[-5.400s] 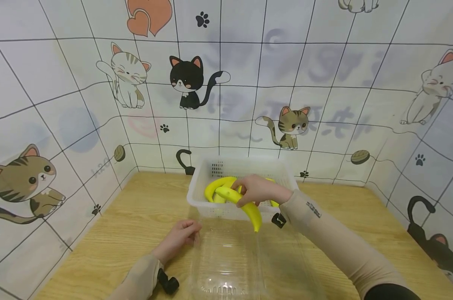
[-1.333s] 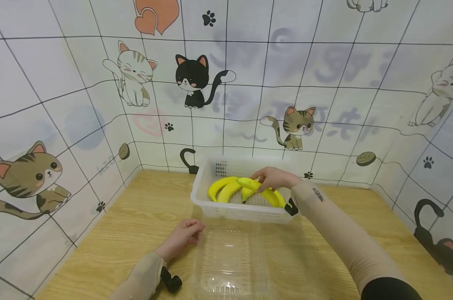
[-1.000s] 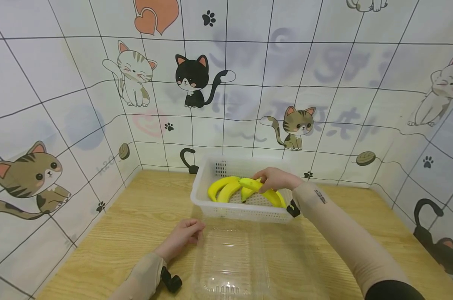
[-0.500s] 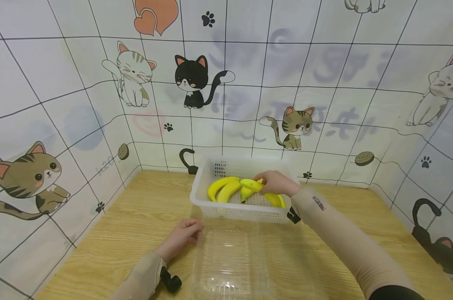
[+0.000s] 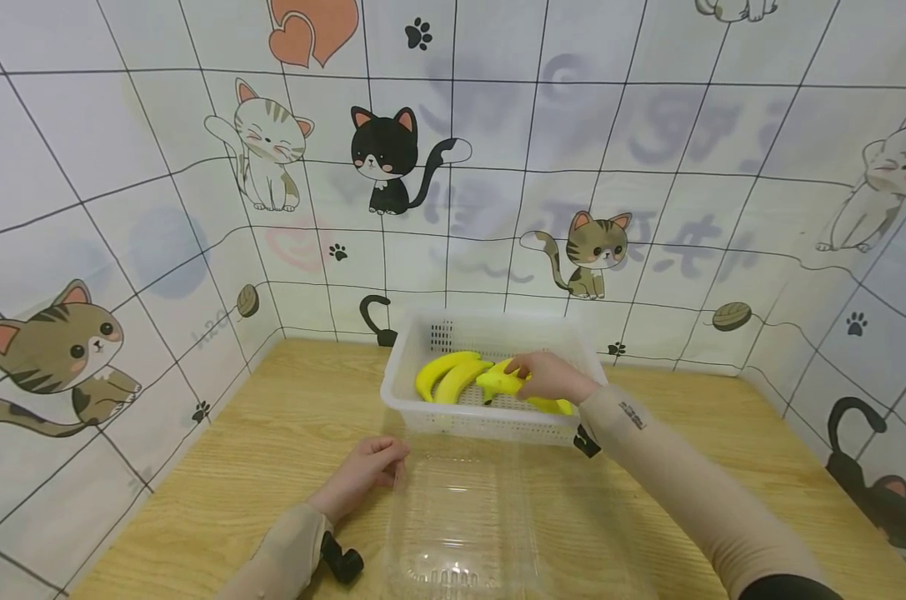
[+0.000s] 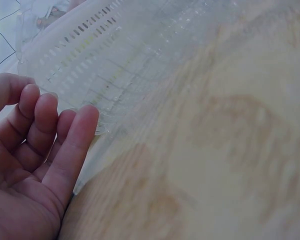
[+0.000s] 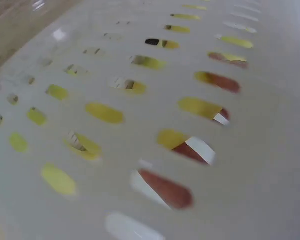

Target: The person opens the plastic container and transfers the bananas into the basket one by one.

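Note:
My right hand (image 5: 548,377) is inside the white slotted basket (image 5: 490,423), its thumb and fingers around a yellow banana (image 5: 501,382). Two more bananas (image 5: 453,379) lie side by side at the basket's left, and another banana (image 5: 552,406) shows below the right hand. In the right wrist view the basket wall (image 7: 260,150) hides most of the hand; bits of yellow and skin show through the slots. My left hand (image 5: 362,471) holds the left edge of a clear plastic container (image 5: 453,525), thumb at the rim and other fingers curled, as the left wrist view shows.
The basket stands on a wooden table (image 5: 287,408) near the back wall (image 5: 490,192), which has a cat print. In front of it the clear container lies open, its second half (image 5: 580,525) to the right. A black wrist mount (image 5: 342,562) sits below the left sleeve.
Several seconds ago my right hand held a banana across the basket's front rim. Now that hand is lower inside the basket, with the banana down among the others. My left hand stays put.

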Available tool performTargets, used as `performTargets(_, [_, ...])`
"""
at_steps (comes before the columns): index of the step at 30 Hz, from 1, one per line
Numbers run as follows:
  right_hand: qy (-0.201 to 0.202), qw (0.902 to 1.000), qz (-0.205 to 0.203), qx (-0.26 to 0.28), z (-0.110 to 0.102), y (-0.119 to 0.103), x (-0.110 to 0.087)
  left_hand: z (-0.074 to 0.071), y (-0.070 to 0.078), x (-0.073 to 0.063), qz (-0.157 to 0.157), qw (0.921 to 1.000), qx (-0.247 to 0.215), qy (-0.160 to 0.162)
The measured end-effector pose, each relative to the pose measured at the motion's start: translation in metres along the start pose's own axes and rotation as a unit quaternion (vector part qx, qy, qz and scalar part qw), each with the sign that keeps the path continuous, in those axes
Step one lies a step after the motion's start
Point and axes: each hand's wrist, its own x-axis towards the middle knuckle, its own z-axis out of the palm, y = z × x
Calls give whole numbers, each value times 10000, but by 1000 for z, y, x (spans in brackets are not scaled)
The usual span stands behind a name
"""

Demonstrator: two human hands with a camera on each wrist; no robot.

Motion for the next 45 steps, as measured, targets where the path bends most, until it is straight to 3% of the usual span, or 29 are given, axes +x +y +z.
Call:
performTargets(9, [-7,10000,69,21,9,-2,0,0,0,2,-28,10000,54,31])
performTargets(19, [-105,9993,-177,-310,18,3,6,1,2,2,-3,10000,43,-3])
performTargets(26, [-203,9994,-70,-277,22,2,8,1,2,3,41,10000,64,1])
performTargets(45, [-668,9973,-283,-92,27,-2,9,-1,-1,1,2,10000,6,-10])
